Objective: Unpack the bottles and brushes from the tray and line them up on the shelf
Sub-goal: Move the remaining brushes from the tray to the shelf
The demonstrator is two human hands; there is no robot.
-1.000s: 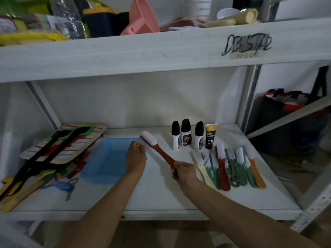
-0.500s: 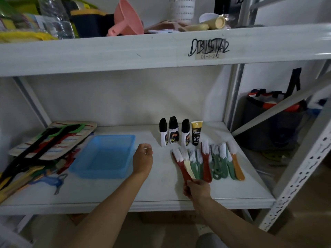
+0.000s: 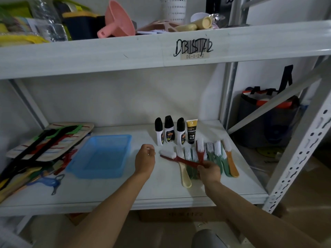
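**Red brush held slantwise over the row**

The right hand (image 3: 208, 170) grips the handle end of a red brush (image 3: 176, 157), which lies tilted, its white bristle head pointing left and sitting just left of the row of brushes (image 3: 211, 154). Its handle crosses over the cream brush (image 3: 184, 174) at the row's left end. The left hand (image 3: 144, 159) hovers between the tray (image 3: 100, 156) and the brushes, fingers loosely curled, holding nothing. Three bottles (image 3: 169, 131) and a black-and-yellow tube (image 3: 191, 131) stand upright in a line behind the brushes on the shelf (image 3: 161, 194). The blue tray sits well to the left.
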